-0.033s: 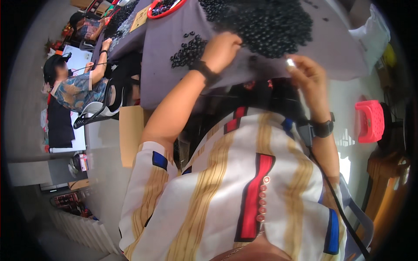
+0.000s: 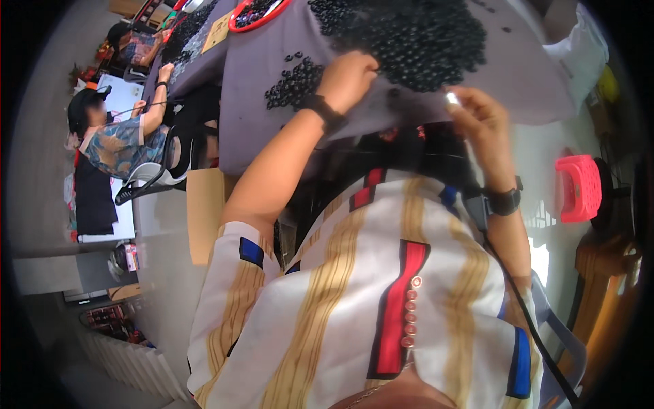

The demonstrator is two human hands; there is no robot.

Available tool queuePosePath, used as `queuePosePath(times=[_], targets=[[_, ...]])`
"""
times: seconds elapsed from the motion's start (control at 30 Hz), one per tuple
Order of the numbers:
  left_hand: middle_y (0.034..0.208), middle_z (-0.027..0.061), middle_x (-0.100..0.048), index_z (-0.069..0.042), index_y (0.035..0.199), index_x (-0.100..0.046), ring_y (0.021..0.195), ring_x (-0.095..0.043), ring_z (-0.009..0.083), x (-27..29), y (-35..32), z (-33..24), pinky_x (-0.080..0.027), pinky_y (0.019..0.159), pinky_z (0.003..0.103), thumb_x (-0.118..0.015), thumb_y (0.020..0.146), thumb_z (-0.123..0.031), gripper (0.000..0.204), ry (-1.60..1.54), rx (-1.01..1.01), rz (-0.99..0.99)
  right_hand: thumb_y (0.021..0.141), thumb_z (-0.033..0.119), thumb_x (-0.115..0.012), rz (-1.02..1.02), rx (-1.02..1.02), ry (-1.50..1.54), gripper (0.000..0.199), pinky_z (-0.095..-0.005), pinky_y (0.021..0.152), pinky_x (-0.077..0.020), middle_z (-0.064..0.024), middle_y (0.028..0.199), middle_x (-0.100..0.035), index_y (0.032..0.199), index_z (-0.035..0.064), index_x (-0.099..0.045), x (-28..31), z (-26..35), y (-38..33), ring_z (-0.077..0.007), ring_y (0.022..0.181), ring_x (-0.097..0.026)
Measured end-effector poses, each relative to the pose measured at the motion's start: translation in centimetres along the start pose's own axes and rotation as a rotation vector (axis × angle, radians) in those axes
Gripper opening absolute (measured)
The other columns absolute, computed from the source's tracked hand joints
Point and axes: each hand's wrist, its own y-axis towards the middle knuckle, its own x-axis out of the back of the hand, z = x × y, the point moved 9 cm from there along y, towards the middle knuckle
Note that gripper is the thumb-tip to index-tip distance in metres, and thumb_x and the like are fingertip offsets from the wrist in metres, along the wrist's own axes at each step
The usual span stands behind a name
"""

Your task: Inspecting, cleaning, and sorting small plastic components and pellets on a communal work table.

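A large heap of small round black beads (image 2: pixel 426 44) covers the far middle of the cloth-covered table (image 2: pixel 255 129). To its left lies a smaller group of black beads (image 2: pixel 289 85). My left hand (image 2: pixel 347 80), with a black band on its wrist, is over the cloth between the two piles. Its fingers are curled closed, and whatever they may hold is hidden. At the near right edge of the heap, my right hand (image 2: pixel 485 123) pinches a small shiny whitish piece (image 2: pixel 452 99) between thumb and fingers. Its exact kind is too small and bright to tell.
A red-rimmed tray (image 2: pixel 238 26) of dark pieces stands at the far left. Beyond it, two people work, one in a patterned shirt (image 2: pixel 126 146). A pink plastic stool (image 2: pixel 578 189) is on the floor at right, below a white bag (image 2: pixel 579 51). A cable (image 2: pixel 524 300) runs along my right arm.
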Motion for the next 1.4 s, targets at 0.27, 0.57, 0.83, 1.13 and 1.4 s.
queuePosePath(times=[0.27, 0.57, 0.83, 1.13, 1.4], targets=[[0.081, 0.013, -0.062, -0.001, 0.084, -0.065, 0.072, -0.061, 0.0275, -1.8, 1.6, -0.4, -0.047, 0.067, 0.036, -0.071, 0.074, -0.013, 0.017, 0.126, -0.038, 0.066, 0.087, 0.011, -0.061, 0.006, -0.045, 0.01, 0.019, -0.0153, 0.055, -0.0363, 0.0044, 0.079, -0.06, 0.105, 0.0042, -0.065, 0.0, -0.2, -0.4, -0.0015, 0.063, -0.047], [0.078, 0.0023, -0.063, 0.003, 0.093, -0.062, 0.064, -0.058, 0.0055, 1.2, -0.5, -3.0, -0.047, 0.06, 0.018, -0.067, 0.082, -0.006, 0.015, -0.535, 0.256, 0.191, 0.086, 0.009, -0.061, 0.027, -0.013, -0.011, 0.023, -0.0167, 0.06, -0.0398, 0.0028, 0.085, -0.061, 0.109, 0.0043, -0.063, -0.4, 0.2, -0.3, -0.0034, 0.073, -0.053], [0.081, 0.0063, -0.064, 0.004, 0.101, -0.06, 0.061, -0.06, 0.0103, -0.6, -3.8, -9.4, -0.051, 0.059, 0.023, -0.063, 0.084, -0.004, 0.019, -1.136, 0.352, 0.248, 0.083, -0.001, -0.063, 0.162, 0.274, -0.017, 0.03, -0.021, 0.069, -0.0452, -0.0029, 0.091, -0.055, 0.112, -0.0004, -0.062, -2.0, 4.0, -1.7, -0.0095, 0.078, -0.054], [0.088, 0.0053, -0.06, 0.002, 0.109, -0.059, 0.072, -0.053, 0.0116, -1.4, -4.2, -9.2, -0.047, 0.068, 0.027, -0.058, 0.09, -0.009, 0.022, -1.651, 0.405, 0.24, 0.083, 0.0, -0.064, 0.185, 0.262, 0.064, 0.029, -0.022, 0.072, -0.0473, -0.0046, 0.096, -0.057, 0.111, -0.001, -0.061, -2.1, 4.0, -1.6, -0.0113, 0.082, -0.057], [0.089, 0.0061, -0.061, 0.0, 0.11, -0.059, 0.069, -0.053, 0.011, -1.1, -4.3, -9.9, -0.046, 0.064, 0.025, -0.058, 0.089, -0.007, 0.023, -1.722, 0.383, 0.239, 0.081, -0.002, -0.066, 0.224, 0.127, 0.236, 0.039, -0.0257, 0.088, -0.0465, -0.004, 0.104, -0.06, 0.118, 0.0005, -0.056, -2.6, 4.3, -2.1, -0.0125, 0.098, -0.057]])
